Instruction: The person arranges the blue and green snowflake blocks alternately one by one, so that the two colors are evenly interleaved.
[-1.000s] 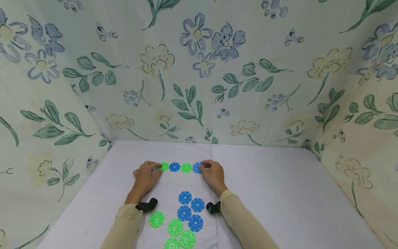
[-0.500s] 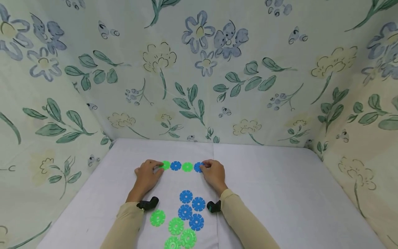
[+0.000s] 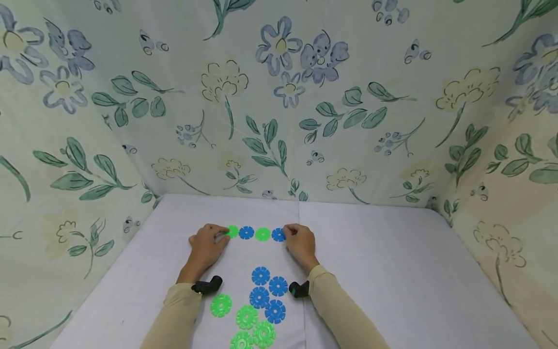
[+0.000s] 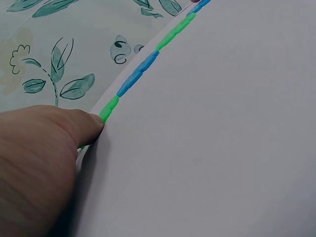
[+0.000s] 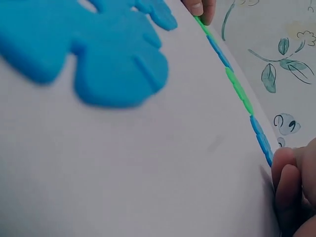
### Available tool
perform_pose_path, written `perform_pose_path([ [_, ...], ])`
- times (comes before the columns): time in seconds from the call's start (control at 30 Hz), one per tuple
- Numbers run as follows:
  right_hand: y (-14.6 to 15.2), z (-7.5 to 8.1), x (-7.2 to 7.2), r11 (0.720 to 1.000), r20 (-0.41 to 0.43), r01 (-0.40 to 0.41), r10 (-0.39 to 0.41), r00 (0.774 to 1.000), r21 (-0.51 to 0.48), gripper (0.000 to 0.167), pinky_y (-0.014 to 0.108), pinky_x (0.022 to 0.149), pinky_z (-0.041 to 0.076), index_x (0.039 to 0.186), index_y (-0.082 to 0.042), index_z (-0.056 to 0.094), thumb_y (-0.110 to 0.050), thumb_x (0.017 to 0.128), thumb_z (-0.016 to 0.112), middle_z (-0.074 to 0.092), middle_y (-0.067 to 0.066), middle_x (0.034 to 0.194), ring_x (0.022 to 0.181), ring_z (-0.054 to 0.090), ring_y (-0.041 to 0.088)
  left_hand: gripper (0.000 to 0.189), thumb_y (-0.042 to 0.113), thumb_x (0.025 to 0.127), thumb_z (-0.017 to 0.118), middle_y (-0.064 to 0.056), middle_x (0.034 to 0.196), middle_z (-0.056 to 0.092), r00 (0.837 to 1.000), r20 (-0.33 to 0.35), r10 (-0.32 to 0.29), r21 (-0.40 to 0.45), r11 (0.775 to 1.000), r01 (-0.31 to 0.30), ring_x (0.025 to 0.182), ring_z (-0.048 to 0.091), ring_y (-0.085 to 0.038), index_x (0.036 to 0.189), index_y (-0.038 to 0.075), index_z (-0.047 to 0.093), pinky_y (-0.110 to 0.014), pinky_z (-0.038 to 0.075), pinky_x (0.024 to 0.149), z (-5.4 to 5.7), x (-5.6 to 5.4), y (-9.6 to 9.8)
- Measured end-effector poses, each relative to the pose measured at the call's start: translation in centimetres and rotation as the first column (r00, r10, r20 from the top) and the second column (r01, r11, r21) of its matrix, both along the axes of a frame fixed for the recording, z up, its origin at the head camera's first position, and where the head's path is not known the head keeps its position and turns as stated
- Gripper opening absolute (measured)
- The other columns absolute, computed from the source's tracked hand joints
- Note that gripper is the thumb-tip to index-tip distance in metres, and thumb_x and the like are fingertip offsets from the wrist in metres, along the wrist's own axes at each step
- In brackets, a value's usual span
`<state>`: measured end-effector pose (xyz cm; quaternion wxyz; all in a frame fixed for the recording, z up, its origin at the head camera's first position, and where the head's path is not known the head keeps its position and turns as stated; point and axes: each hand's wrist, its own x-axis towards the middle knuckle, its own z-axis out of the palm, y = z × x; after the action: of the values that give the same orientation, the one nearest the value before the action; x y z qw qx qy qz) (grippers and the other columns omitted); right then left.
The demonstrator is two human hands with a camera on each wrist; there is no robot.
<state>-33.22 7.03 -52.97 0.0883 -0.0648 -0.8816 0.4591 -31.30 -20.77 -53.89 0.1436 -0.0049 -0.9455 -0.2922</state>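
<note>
A row of notched plastic discs, alternating green and blue, lies flat near the back of the table. My left hand (image 3: 208,246) holds the leftmost green disc (image 3: 233,231) by its outer edge between thumb and index finger. At the right end, my right hand (image 3: 301,245) has curled thumb and index fingertips at the outer edge of a blue disc (image 3: 278,235). Between these two lie another blue disc (image 3: 246,232) and a green disc (image 3: 263,234). The left wrist view shows the left thumb (image 4: 91,127) against the row's green end. Fingertips partly hide both end discs.
Several loose blue discs (image 3: 275,311) lie between the forearms. Several green discs (image 3: 247,316) lie nearer the front, one at the frame's bottom edge. White cloth covers the table (image 3: 383,271). Floral fabric (image 3: 314,121) hangs around the back and sides.
My right fingertips have shifted slightly right, uncovering more of the end blue disc. The left hand and the row keep their places; the head view has moved a little.
</note>
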Motion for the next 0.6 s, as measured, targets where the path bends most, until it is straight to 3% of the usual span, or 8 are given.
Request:
perform_pose_path([
  [0.1, 0.4, 0.1, 0.1, 0.994, 0.019, -0.021, 0.023, 1.000, -0.108, 0.024, 0.028, 0.053, 0.051, 0.112, -0.014, 0.074, -0.031, 0.099, 0.063, 0.066, 0.003, 0.089, 0.054, 0.061, 0.015, 0.026, 0.029, 0.094, 0.069, -0.009, 0.123, 0.064, 1.000, -0.001, -0.004, -0.002, 1.000, 0.004, 0.118, 0.057, -0.031, 0.117, 0.019, 0.073, -0.053, 0.027, 0.092, 0.0, 0.1, 0.0],
  [0.37, 1.5, 0.2, 0.8, 0.960, 0.010, -0.087, 0.093, 0.996, -0.265, 0.025, 0.027, 0.050, 0.049, 0.115, -0.024, 0.071, -0.040, 0.102, 0.056, 0.063, 0.003, 0.097, 0.054, 0.059, 0.019, 0.026, 0.028, 0.093, 0.070, -0.011, 0.123, 0.064, 1.000, -0.010, -0.006, -0.008, 1.000, 0.006, 0.118, 0.057, -0.033, 0.117, 0.018, 0.074, -0.054, 0.027, 0.091, 0.3, 0.4, 0.1],
  [0.6, 2.5, 2.1, 2.2, 0.914, 0.048, -0.241, 0.270, 0.962, -0.325, 0.030, 0.025, 0.053, 0.048, 0.119, -0.023, 0.070, -0.043, 0.100, 0.058, 0.062, 0.009, 0.106, 0.061, 0.058, 0.017, 0.026, 0.027, 0.094, 0.069, -0.012, 0.122, 0.064, 1.000, -0.019, -0.024, -0.002, 1.000, 0.024, 0.116, 0.057, -0.034, 0.117, 0.017, 0.073, -0.054, 0.027, 0.090, 0.3, 0.3, -0.1],
])
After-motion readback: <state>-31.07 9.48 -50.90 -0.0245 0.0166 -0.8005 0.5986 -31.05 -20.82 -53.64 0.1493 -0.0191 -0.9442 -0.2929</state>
